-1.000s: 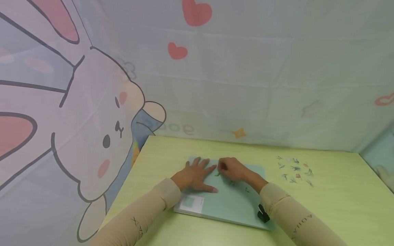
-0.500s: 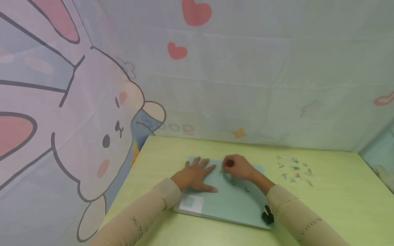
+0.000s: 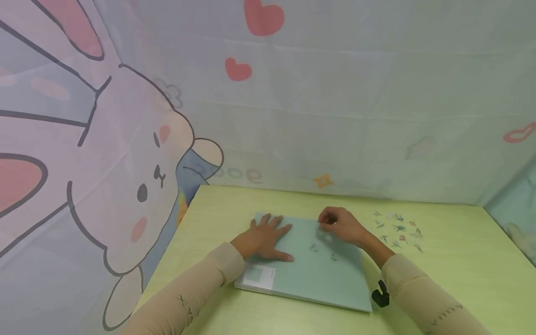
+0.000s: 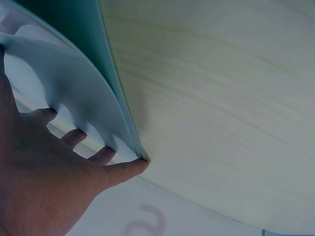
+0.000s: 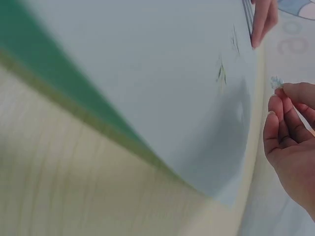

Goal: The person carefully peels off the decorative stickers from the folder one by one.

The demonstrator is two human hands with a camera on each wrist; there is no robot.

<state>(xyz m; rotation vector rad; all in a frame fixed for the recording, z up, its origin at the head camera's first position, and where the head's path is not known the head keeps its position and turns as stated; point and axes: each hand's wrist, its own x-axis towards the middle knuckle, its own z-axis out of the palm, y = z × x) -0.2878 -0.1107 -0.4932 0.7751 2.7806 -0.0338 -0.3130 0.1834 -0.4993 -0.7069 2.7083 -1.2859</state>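
Note:
A mint-green folder [image 3: 301, 279] with a white label lies on the table. My left hand [image 3: 268, 239] rests on its left part, fingers spread; the left wrist view shows the fingertips [image 4: 133, 169] along the folder's edge. My right hand [image 3: 344, 225] is above the folder's far right part, pinching a small, pale bluish see-through piece, seemingly a sticker [image 5: 276, 82], between thumb and fingers. Two small green plant stickers, one left [image 3: 314, 248] and one right [image 3: 333, 257], are on the cover. What the pinched piece depicts is too blurred to tell.
Several small flower and leaf stickers [image 3: 399, 228] lie spread on the yellow-green table [image 3: 460, 260] to the right of the folder. A printed cloth [image 3: 335, 116] hangs behind the table. A small black object [image 3: 380, 294] sits at the right sleeve.
My right hand has lifted a small piece off the folder's upper middle and moved right with it. The left hand has stayed in place on the folder.

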